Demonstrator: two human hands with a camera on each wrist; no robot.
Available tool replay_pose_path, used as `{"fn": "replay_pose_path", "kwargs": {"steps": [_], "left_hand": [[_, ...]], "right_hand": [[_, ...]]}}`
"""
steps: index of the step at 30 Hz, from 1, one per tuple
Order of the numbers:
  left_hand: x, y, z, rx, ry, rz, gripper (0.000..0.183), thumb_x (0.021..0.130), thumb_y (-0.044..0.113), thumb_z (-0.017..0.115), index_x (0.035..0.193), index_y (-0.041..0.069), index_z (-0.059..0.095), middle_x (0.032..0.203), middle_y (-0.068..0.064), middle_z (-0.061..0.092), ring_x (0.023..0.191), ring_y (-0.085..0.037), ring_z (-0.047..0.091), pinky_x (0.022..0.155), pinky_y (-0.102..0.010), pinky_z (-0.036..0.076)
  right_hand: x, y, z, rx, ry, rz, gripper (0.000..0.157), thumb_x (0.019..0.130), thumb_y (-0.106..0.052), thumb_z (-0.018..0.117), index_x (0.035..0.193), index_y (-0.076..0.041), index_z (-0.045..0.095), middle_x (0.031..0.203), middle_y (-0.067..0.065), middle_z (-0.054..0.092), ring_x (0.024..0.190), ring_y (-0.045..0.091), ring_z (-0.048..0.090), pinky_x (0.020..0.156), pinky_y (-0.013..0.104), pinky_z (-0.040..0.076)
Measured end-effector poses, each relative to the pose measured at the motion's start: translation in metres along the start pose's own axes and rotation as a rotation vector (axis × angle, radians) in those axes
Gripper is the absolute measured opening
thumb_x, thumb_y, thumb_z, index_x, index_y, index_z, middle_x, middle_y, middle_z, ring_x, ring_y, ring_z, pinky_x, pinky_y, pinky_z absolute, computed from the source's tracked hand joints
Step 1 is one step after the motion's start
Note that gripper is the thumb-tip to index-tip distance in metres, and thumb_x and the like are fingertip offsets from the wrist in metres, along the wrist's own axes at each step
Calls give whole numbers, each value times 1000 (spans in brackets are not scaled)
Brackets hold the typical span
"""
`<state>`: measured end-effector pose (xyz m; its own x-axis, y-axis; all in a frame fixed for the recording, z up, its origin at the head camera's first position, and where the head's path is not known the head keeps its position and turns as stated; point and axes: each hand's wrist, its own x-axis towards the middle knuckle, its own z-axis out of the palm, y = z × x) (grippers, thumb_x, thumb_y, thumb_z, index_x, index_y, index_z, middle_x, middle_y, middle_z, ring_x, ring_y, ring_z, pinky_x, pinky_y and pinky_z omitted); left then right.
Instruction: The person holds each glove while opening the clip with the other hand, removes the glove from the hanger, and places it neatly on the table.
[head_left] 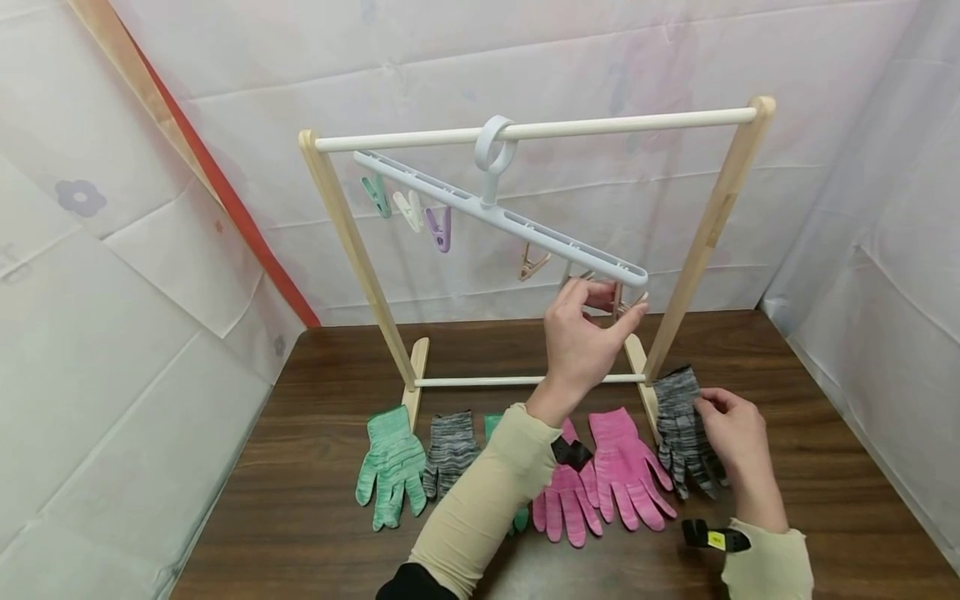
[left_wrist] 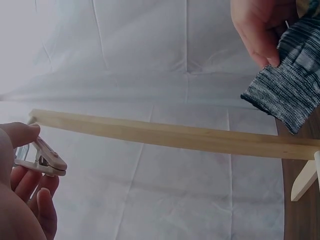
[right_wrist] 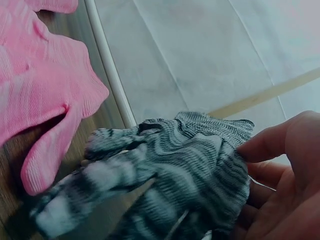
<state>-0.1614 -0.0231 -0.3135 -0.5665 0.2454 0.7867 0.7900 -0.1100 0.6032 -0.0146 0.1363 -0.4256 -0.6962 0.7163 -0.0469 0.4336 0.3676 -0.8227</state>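
Note:
My left hand (head_left: pixel 585 337) is raised at the right end of a pale grey hanger (head_left: pixel 555 239). Its thumb and fingers pinch a beige clothespin (left_wrist: pixel 50 157) hanging there. My right hand (head_left: pixel 737 433) grips a grey-black striped knit glove (head_left: pixel 681 417) by the edge near its cuff, thumb on one side. In the right wrist view this glove (right_wrist: pixel 195 165) is lifted at the cuff, its fingers drooping toward the table. The hanger hooks over the white bar (head_left: pixel 600 127) of a wooden rack and slopes down to the right.
Green (head_left: pixel 378 197), white (head_left: pixel 409 211) and purple clothespins (head_left: pixel 439 230) hang at the hanger's left, a beige clothespin (head_left: pixel 531 265) right of centre. Along the brown table (head_left: pixel 300 467) lie pink gloves (head_left: pixel 624 467), green gloves (head_left: pixel 392 467) and another grey glove (head_left: pixel 452 450). The rack's right post (head_left: pixel 701 250) stands between my hands.

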Motion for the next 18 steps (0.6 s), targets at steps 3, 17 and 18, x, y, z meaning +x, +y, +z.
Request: {"fn": "replay_pose_path", "kwargs": {"steps": [3,17,18], "left_hand": [[0,0,0,-6,2,-1,30,77,20,88,93,5,67,88,-3,63,79,-4,63,60,-19,54],[-1,-1,-1,0,6,4,31,77,20,88,94,5,67,88,-3,64,78,-4,63,60,-17,53],[-1,-1,-1,0,6,3,31,77,20,88,94,5,68,88,-3,64,79,-4,63,60,-17,53]], "right_hand": [[1,1,-3,-4,-36,-1,38,103,-20,49,128,6,59,124,27,58,107,37,54,76,41,43],[6,11,-2,-56,-183,-1,40,103,-16,44,132,10,53,126,32,54,110,42,51,82,50,44],[6,13,-1,-64,-196,-7,40,103,-16,44,133,10,52,124,31,55,109,41,52,81,50,44]]}}
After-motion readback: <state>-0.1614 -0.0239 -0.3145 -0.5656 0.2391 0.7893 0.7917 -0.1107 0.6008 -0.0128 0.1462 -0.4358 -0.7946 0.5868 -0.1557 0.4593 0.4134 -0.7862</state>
